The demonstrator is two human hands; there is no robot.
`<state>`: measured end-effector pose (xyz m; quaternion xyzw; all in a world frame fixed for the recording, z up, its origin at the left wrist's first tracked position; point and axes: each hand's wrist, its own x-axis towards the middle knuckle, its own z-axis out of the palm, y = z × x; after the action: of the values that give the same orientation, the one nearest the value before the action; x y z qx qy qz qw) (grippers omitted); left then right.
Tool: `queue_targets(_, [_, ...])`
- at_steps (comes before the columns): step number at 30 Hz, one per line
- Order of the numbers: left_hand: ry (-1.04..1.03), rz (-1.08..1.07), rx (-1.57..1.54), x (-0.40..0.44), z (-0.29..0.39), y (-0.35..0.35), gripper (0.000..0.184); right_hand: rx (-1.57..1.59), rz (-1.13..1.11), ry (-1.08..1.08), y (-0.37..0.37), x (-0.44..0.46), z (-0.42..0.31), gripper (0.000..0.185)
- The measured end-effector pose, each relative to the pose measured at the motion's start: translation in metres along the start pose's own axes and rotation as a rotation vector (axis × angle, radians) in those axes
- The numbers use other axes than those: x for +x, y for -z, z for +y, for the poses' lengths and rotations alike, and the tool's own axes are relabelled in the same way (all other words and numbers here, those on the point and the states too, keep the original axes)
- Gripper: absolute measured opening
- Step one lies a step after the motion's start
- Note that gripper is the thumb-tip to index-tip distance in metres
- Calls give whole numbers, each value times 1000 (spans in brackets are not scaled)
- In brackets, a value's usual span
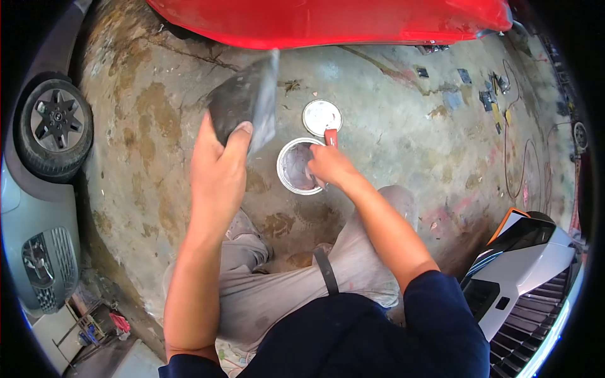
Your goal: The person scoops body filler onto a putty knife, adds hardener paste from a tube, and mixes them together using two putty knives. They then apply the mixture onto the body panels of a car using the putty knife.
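Over a stained concrete floor [145,189], in the head view, my left hand [222,146] is gripping a dark, motion-blurred board [234,94], thumb pressing near its lower edge. My right hand [330,166] is grasping a red-handled tool [331,137] over the open can [281,166], which is standing before me, just beside a round white lid [320,116]. Beyond, a red car panel [340,22] is stretching across.

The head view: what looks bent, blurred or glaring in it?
Head view: strong wide-lens curving, black corners; head view: the dark plate in the left hand smears toward its right edge, probably from motion; head view: bluish-white glow beside the dark grille, lower right.
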<state>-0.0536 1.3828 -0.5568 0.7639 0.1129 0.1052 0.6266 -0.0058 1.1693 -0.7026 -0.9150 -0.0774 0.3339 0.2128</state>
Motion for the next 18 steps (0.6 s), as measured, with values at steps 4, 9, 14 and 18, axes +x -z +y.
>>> queue_targets(4, [234, -367, 607, 16, 33, 21, 50, -57, -18, -28, -31, 30, 11, 35])
queue_targets(9, [236, -785, 836, 44, -64, 7, 48, 745, 12, -313, 19, -22, 33, 39])
queue_targets(14, [290, -896, 689, 27, -183, -25, 50, 1302, 316, -364, -21, 1, 95, 50])
queue_targets(18, [494, -943, 515, 13, -226, -38, 58, 1394, 224, -458, -39, 12, 89, 41])
